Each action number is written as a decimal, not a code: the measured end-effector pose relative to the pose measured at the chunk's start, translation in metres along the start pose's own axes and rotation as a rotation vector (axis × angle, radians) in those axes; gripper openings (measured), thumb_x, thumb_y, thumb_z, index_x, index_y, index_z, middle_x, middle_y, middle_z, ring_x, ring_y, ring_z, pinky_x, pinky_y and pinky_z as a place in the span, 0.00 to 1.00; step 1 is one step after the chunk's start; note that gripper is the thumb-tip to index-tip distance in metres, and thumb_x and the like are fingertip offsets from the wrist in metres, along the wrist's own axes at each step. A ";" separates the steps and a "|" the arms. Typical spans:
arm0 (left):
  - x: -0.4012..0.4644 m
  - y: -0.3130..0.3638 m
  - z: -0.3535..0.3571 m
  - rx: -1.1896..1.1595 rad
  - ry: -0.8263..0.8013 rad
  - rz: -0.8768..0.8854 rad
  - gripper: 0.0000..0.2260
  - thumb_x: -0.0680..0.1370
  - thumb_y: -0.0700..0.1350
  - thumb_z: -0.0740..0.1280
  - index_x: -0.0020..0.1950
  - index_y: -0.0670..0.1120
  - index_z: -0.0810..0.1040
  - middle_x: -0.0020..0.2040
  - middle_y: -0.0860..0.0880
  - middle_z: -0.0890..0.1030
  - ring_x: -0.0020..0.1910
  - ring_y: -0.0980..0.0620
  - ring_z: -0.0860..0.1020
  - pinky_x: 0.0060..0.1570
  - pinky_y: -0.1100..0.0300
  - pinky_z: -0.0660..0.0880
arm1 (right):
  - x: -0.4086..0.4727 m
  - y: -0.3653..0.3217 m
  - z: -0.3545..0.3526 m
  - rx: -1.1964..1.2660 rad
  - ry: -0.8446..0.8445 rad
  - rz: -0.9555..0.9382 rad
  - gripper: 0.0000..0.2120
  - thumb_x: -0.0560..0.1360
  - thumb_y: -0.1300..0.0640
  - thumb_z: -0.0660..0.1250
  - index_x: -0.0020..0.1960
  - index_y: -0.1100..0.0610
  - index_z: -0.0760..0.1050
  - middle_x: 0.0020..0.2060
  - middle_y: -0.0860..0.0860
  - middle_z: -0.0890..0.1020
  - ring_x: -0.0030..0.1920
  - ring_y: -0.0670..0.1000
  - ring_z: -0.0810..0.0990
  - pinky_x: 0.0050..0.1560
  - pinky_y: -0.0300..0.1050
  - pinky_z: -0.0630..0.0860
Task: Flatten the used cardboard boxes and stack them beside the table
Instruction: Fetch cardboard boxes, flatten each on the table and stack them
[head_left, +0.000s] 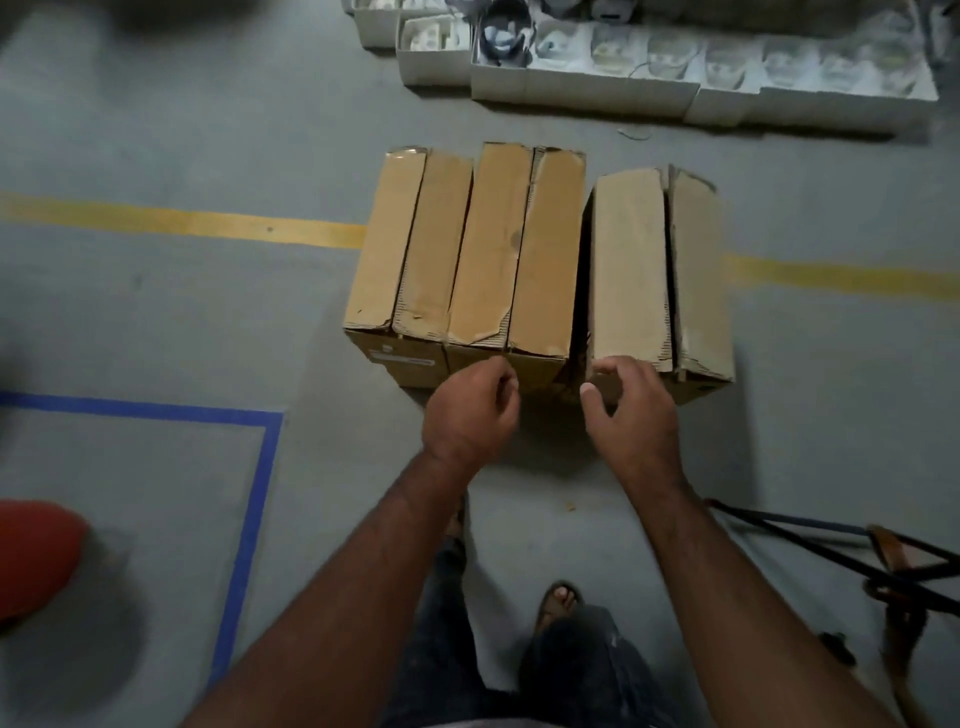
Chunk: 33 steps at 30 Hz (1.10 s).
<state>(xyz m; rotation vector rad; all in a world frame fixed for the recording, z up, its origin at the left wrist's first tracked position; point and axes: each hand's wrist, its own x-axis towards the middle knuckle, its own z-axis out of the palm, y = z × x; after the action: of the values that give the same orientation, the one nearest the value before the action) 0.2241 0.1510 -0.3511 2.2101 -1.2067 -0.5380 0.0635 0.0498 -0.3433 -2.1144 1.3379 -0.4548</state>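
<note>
Three boxes (540, 260) just beyond hands (550, 410).

Before you: three unflattened cardboard boxes (540, 260) upright on the floor (182, 312), flaps closed, rightmost slightly apart.

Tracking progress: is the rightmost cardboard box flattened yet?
No. The rightmost cardboard box still stands in box shape on the floor, top flaps folded shut.
</note>
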 end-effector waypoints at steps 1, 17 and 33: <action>0.019 0.005 0.011 -0.017 -0.020 0.022 0.03 0.80 0.45 0.67 0.50 0.48 0.79 0.43 0.51 0.80 0.42 0.52 0.78 0.42 0.51 0.80 | 0.013 0.011 0.001 -0.011 0.015 0.044 0.11 0.77 0.58 0.70 0.59 0.56 0.79 0.56 0.52 0.80 0.54 0.48 0.76 0.51 0.40 0.68; 0.194 0.015 0.335 -0.677 -0.363 -0.889 0.29 0.80 0.52 0.71 0.78 0.47 0.65 0.73 0.46 0.73 0.65 0.48 0.72 0.67 0.49 0.70 | 0.195 0.402 0.026 0.262 -0.127 1.015 0.56 0.65 0.30 0.74 0.81 0.58 0.57 0.79 0.57 0.62 0.76 0.60 0.66 0.72 0.61 0.70; 0.196 0.127 0.223 -0.918 -0.012 -0.834 0.29 0.73 0.55 0.77 0.65 0.58 0.62 0.68 0.45 0.71 0.62 0.44 0.75 0.56 0.33 0.77 | 0.189 0.275 -0.065 0.677 0.254 0.862 0.34 0.69 0.47 0.81 0.61 0.55 0.62 0.53 0.48 0.77 0.44 0.43 0.80 0.43 0.52 0.84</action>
<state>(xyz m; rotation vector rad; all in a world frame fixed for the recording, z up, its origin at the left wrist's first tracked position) 0.1152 -0.1344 -0.4551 1.7525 0.0986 -1.1378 -0.0830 -0.2274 -0.4747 -0.8443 1.7566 -0.6761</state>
